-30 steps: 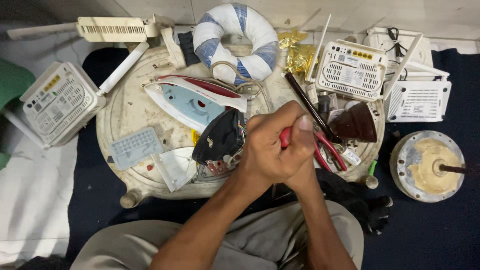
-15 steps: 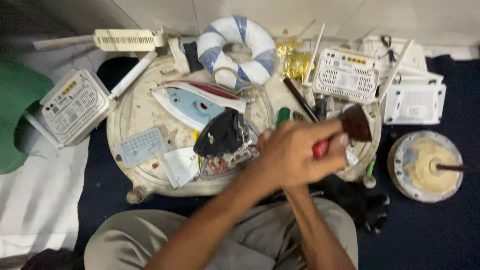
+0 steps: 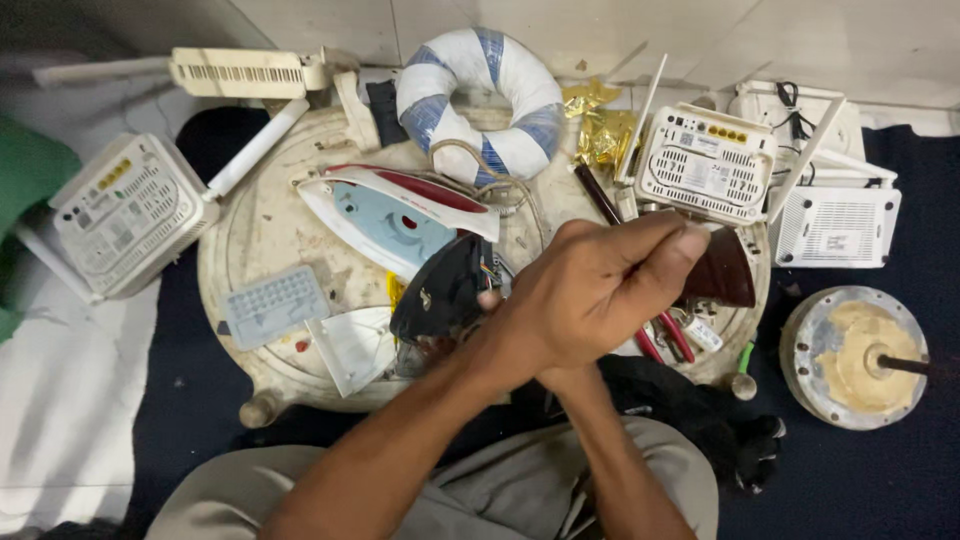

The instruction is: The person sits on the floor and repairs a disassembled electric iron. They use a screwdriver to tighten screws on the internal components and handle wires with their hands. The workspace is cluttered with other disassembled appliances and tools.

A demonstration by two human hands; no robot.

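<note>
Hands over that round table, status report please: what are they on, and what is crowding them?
Left hand fisted, contents hidden. Right hand beneath it, mostly hidden. Black iron part beside them. Red-handled pliers, dark brown piece close by.

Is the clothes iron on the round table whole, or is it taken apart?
Taken apart. The iron lies tilted, its blue underside exposed, with a separate black part beside it.

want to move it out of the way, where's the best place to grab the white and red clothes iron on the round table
Judging by its pose, take the clothes iron by the long red-topped handle on its far edge, coming from above and the far side. It lies tilted, blue soleplate facing the person, so the handle is clear. Mind the cord at its right end.
</note>
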